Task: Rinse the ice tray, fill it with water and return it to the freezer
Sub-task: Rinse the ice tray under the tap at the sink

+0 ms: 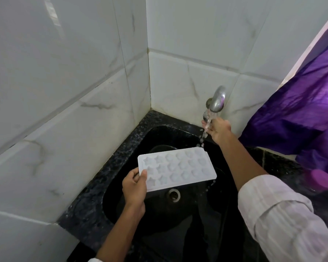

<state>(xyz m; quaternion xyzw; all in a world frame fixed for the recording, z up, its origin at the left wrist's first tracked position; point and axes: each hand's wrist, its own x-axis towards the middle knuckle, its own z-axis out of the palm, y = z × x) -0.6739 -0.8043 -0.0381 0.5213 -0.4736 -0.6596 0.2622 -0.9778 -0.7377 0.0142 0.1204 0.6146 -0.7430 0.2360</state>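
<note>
White tiled walls are boxing in the black sink (155, 220), and over its basin I'm holding the ice tray (178, 167) roughly flat, cavities up, so its far corner is catching the stream (206, 127) from the tap (218, 100). My left hand (133, 188) is pinching the tray's near corner, thumb on top. My right hand (220, 129) is sitting just under the tap, probably working its valve, though I can't tell whether its fingers are gripping anything.

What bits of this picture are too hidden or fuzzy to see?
Head view:
- The right hand fingertips at the tap, hidden by running water.
- The left hand fingers under the ice tray, covered by it.
- The purple-lidded container, blurred.
- Water in the tray hollows, too pale to tell.
- The freezer, outside the frame.
</note>
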